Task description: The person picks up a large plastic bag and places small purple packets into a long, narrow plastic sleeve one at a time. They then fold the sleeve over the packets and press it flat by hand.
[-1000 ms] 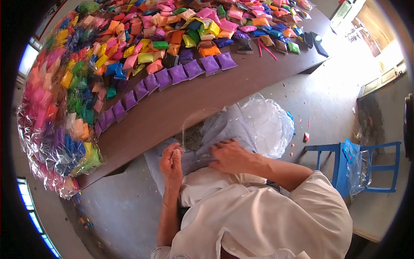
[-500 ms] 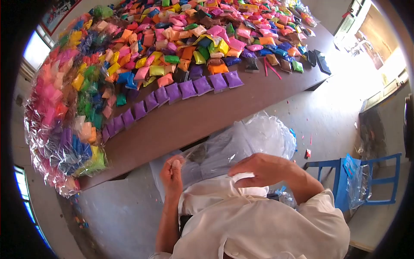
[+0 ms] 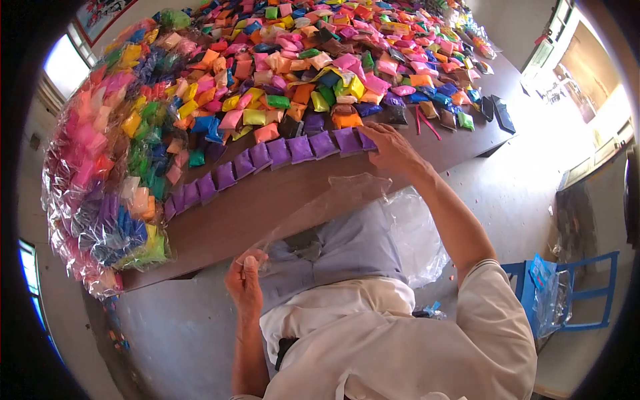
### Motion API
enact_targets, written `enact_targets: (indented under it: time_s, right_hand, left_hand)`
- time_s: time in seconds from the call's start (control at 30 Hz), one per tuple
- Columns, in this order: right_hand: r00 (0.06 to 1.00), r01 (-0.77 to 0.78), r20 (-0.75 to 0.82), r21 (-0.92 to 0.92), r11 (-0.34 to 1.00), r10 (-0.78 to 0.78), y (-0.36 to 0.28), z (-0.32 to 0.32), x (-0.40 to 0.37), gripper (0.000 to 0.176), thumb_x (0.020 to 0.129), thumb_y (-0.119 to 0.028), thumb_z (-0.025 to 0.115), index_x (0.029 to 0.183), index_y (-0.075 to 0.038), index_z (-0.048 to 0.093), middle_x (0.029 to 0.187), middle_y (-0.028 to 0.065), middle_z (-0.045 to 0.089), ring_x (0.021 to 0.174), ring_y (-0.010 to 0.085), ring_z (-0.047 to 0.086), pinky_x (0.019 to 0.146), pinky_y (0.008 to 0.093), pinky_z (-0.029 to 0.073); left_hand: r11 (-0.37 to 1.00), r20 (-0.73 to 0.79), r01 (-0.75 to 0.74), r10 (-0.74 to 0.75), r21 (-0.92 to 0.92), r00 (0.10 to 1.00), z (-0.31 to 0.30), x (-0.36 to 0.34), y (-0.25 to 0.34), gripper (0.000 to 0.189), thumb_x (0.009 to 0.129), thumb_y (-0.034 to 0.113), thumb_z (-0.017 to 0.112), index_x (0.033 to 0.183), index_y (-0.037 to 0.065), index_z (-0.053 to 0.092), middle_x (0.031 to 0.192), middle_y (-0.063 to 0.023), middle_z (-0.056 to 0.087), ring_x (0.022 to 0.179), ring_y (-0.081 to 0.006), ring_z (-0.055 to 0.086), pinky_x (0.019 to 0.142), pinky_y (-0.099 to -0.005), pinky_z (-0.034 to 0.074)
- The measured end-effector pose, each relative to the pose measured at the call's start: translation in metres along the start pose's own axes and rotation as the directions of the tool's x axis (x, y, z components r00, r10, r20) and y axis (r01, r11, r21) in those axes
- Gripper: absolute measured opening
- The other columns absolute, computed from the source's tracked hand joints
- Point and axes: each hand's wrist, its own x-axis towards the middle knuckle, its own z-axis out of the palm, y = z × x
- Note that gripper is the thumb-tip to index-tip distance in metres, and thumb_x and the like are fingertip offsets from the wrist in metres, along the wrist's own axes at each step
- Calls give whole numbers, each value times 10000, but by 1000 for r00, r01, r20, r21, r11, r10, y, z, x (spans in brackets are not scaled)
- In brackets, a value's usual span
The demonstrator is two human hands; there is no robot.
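My left hand (image 3: 245,280) is pinched closed on one end of a clear plastic bag (image 3: 327,203), low in front of the table edge. The thin bag stretches up and right from it, over my lap and the table's front. At the right end of a row of purple packets (image 3: 280,152), my right hand (image 3: 395,152) has its fingers on the last purple packet (image 3: 366,141) and partly covers it. That packet still lies on the table, in line with the others.
A large heap of small coloured packets (image 3: 280,63) covers the back of the brown table (image 3: 260,193). Clear bags full of packets (image 3: 87,153) are stacked at the left. Pink strips (image 3: 427,123) and a black object (image 3: 503,115) lie at the right. A blue chair (image 3: 593,293) stands beside me.
My right hand has moved from over my lap up to the right end of the purple row. The left hand has shifted slightly down and left, and the clear bag now hangs stretched out from it.
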Motion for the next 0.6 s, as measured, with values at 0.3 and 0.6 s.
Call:
enact_targets:
  time_s: [0.3, 0.6]
  right_hand:
    - [986, 31, -165, 133, 991, -8, -12, 0, 7, 431, 868, -35, 531, 1298, -47, 522, 1292, 166, 565, 1169, 344, 548, 962, 417, 468]
    - [993, 87, 79, 56, 995, -91, -38, 13, 16, 579, 818, -116, 613, 1367, -56, 438, 1404, 170, 439, 1255, 385, 457, 1052, 432, 390]
  left_hand:
    - [998, -27, 59, -59, 32, 998, 9, -6, -3, 351, 986, 326, 514, 943, 11, 663, 855, -75, 681, 810, -136, 612, 771, -298, 489]
    - [996, -34, 79, -78, 46, 996, 4, -12, -12, 352, 982, 336, 519, 943, 19, 667, 853, -82, 689, 795, -143, 619, 754, -318, 494]
